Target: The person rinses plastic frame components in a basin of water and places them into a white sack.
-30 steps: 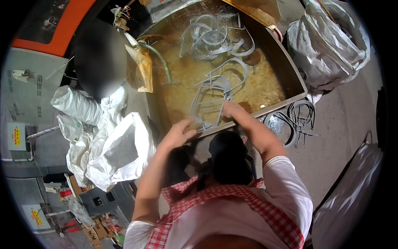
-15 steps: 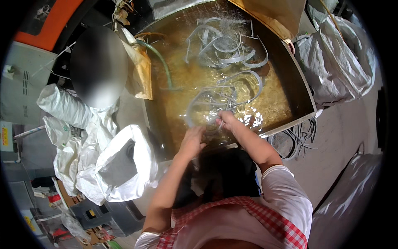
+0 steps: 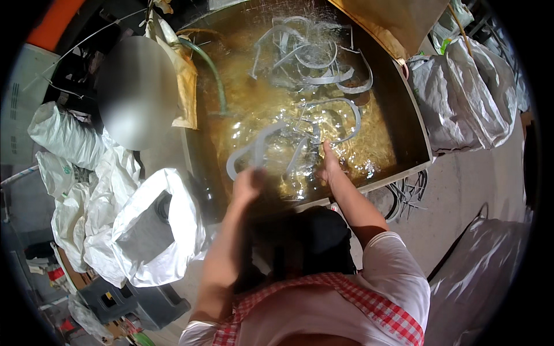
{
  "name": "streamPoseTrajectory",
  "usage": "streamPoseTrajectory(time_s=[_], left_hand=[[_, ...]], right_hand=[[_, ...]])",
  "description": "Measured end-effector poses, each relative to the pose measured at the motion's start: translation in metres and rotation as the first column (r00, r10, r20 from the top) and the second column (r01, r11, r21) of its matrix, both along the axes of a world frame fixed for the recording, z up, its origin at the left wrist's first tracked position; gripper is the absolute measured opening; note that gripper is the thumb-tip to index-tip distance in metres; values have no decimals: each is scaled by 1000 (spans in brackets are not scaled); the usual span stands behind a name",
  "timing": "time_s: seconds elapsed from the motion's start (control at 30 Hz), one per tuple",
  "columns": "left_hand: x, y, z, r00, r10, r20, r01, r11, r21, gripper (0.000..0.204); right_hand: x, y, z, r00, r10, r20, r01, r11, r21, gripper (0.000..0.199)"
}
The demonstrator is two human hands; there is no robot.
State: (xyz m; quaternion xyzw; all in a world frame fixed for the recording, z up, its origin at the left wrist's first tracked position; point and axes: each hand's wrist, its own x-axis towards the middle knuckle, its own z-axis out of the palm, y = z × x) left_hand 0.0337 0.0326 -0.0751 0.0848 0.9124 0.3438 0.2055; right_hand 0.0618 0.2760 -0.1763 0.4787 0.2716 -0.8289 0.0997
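Note:
A big metal tank (image 3: 413, 134) holds splashing brownish water with several grey rubbery loops (image 3: 323, 69) floating at its far end. My left hand (image 3: 248, 185) is at the tank's near edge, shut on a bent grey loop (image 3: 261, 145) that rises out of the water. My right hand (image 3: 330, 164) dips into the water just to the right, gripping the other side of the same tangle of loops (image 3: 340, 109). Its fingertips are hidden under the surface.
A green hose (image 3: 216, 81) hangs into the tank's left side. White sacks (image 3: 156, 230) lie at left beside another person (image 3: 135, 92). Grey sacks (image 3: 467, 98) stand at right, brown cardboard (image 3: 398, 23) leans behind, and more loops (image 3: 407, 193) lie on the floor.
Both hands have pushed the bundle of grey loops from the tank's rim forward and down into the water, which now splashes. I lean further over the tank.

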Motion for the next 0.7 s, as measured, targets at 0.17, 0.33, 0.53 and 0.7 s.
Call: streamPoseTrajectory(time_s=[0.17, 0.33, 0.53, 0.7], left_hand=[[-1, -9, -23, 999, 47, 25, -51, 979, 199, 22], [2, 18, 15, 972, 63, 227, -125, 955, 270, 20], [-2, -5, -6, 941, 332, 67, -328, 844, 424, 18], [-12, -3, 4, 782, 588, 207, -555, 506, 661, 20]], right_hand=[[-22, -12, 10, 999, -49, 16, 50, 996, -76, 74], [-29, 7, -75, 981, -183, -63, 183, 983, -7, 37], [-31, 21, -45, 951, -285, -118, 300, 945, 133, 27], [-18, 59, 6, 872, -283, -400, 377, 909, 179, 23]])
